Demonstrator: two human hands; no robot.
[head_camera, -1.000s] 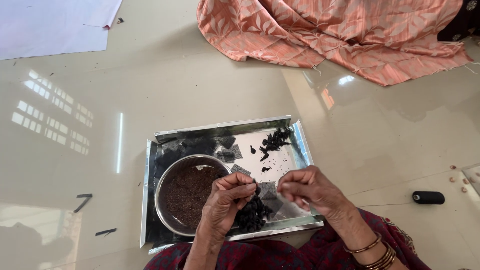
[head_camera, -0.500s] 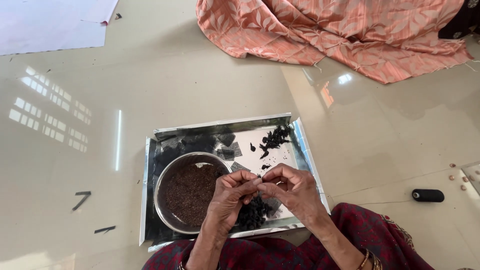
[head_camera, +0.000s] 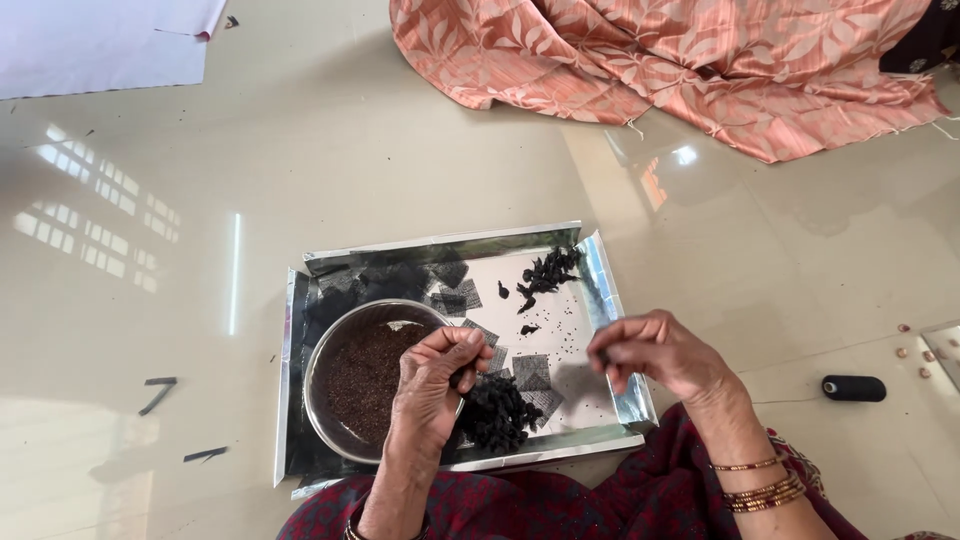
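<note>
Steel bowl (head_camera: 365, 375) of dark seeds, left in tray (head_camera: 600, 290). Left hand (head_camera: 435, 385), fingers pinched together above it. Finished black bundles (head_camera: 497, 412) heaped centre; net squares (head_camera: 531, 371) remain. Right hand (head_camera: 660, 352), fingers clamped on a tiny black piece.

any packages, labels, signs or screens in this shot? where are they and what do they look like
No packages, labels, signs or screens show. Nearest in kind:
Silver foil tray: on the floor before the person, rectangular, shiny, raised edges.
White sheet: top left on the floor, flat and plain.
Black thread spool: right of the tray, small cylinder, lying on its side.
</note>
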